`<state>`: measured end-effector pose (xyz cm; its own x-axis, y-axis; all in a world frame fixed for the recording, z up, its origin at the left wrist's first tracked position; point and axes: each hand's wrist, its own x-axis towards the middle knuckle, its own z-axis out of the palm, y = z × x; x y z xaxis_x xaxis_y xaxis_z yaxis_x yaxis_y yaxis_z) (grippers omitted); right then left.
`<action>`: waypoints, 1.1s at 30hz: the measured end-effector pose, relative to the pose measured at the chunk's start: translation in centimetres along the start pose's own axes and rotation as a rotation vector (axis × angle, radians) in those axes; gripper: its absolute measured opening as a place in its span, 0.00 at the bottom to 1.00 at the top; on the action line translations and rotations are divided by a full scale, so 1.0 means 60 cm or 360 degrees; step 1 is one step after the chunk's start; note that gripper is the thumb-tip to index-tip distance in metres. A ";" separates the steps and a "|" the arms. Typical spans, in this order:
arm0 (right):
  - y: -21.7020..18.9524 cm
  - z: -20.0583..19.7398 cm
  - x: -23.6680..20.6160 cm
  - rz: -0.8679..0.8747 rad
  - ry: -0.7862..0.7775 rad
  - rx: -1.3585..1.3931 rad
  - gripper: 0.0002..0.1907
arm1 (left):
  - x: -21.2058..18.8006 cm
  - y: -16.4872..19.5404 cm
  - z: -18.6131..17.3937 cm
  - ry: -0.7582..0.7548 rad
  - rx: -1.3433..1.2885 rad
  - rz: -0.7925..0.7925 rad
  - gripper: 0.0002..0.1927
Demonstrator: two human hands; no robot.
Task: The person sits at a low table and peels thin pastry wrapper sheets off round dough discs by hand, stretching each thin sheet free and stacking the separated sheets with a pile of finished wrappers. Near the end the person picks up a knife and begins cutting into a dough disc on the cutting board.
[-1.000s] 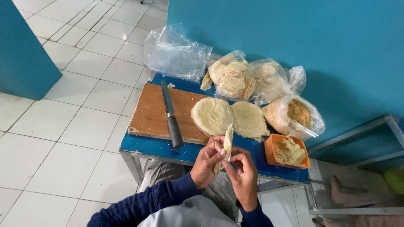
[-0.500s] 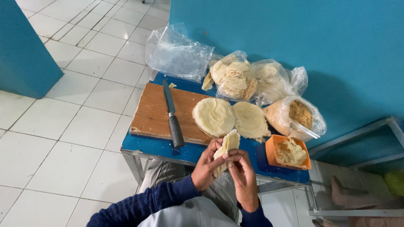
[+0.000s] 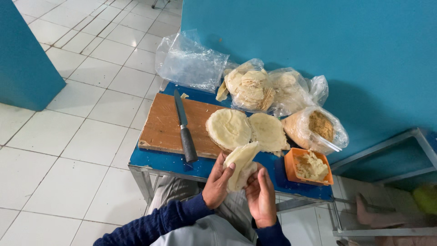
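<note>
Two hands: both mine, on one wrapper point(image 3: 241, 165).
Board point(image 3: 164, 125): knife point(image 3: 184, 127) lying lengthwise, well apart.
Left hand point(image 3: 217, 180): fingers pinching the wrapper's left edge.
Wrapper: between my palms, above the table point(image 3: 154, 161) edge; long axis upright, tilted right.
Right hand point(image 3: 261, 196): cupping its lower fold, equally near.
Tub point(image 3: 308, 165): filling, just right.

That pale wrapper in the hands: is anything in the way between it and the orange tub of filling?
Nothing visible. Both hands, left hand and right hand, hold the wrapper directly, and only bare blue table lies between it and the orange tub beside it.
</note>
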<state>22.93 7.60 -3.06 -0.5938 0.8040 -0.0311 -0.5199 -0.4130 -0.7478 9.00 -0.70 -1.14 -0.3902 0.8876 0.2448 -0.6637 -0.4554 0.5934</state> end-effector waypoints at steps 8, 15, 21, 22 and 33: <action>0.004 0.013 0.011 0.0311 0.0254 0.0248 0.20 | 0.003 -0.003 -0.008 0.0013 -0.0123 0.0035 0.09; 0.017 -0.017 0.016 -0.0136 0.0002 0.0172 0.14 | 0.004 0.024 0.005 0.0104 -0.0165 0.0003 0.10; 0.000 -0.041 0.015 0.0092 0.0204 0.0304 0.14 | 0.010 0.055 0.005 0.0152 -0.0244 0.0021 0.05; -0.003 -0.041 0.015 0.0126 0.0221 0.0338 0.14 | 0.010 0.061 0.005 0.0169 -0.0234 0.0031 0.05; 0.000 -0.090 0.016 0.0176 -0.0077 0.0569 0.11 | 0.015 0.126 -0.003 0.0244 -0.0276 -0.0087 0.04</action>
<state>25.69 10.69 -6.68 -0.6824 0.7285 -0.0611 -0.6274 -0.6265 -0.4625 3.52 -3.36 3.39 -0.4341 0.8965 0.0884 -0.7810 -0.4235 0.4589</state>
